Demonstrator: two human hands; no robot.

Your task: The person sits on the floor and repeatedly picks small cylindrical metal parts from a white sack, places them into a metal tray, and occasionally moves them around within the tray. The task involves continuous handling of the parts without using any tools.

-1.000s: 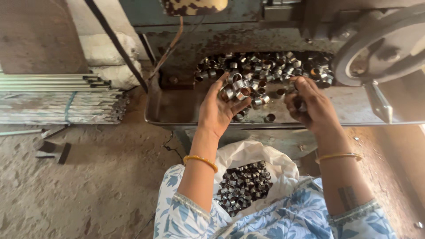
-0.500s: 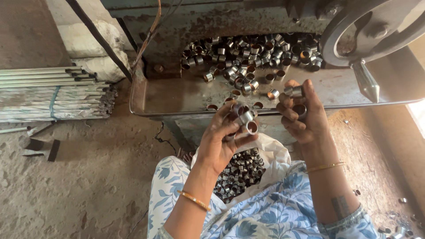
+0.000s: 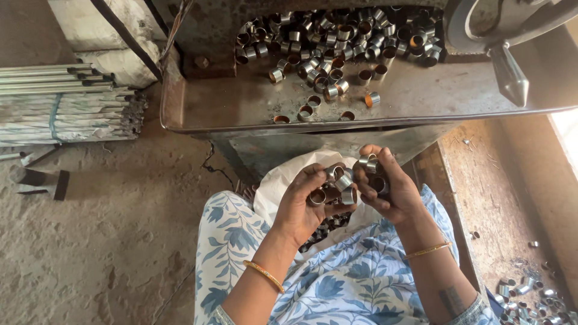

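Hidden or unclear: the white bag (image 3: 283,180) on the lap is largely covered by both hands; only a dark patch of its ring contents shows below the left wrist. The wheel-like machine part (image 3: 512,24) at upper right is cut off by the frame edge. The exact count of rings in either hand cannot be made out.

Surface and room: a metal tray worktop (image 3: 241,108), rust-stained, with a raised front lip. A heap of short metal rings (image 3: 355,36) lies at its back, with a few loose strays nearer the lip. The floor (image 3: 102,241) is bare, dusty concrete. A bundle of thin metal tubes (image 3: 60,102) lies at left, long axis running left to right. More rings are scattered on the ground at lower right (image 3: 530,295).

Hands: the left hand (image 3: 307,207) is cupped, palm up, closed loosely around a cluster of rings (image 3: 337,183). The right hand (image 3: 385,186) is curled around several rings (image 3: 368,164), with one pinched at the fingertips. Both hands are held over the lap, in front of the tray lip, nearly touching each other.

Orientation: the rings are short cylinders. Those in the left hand point mixed ways, several with open bores facing the camera. The pinched ring lies with its axis roughly sideways.
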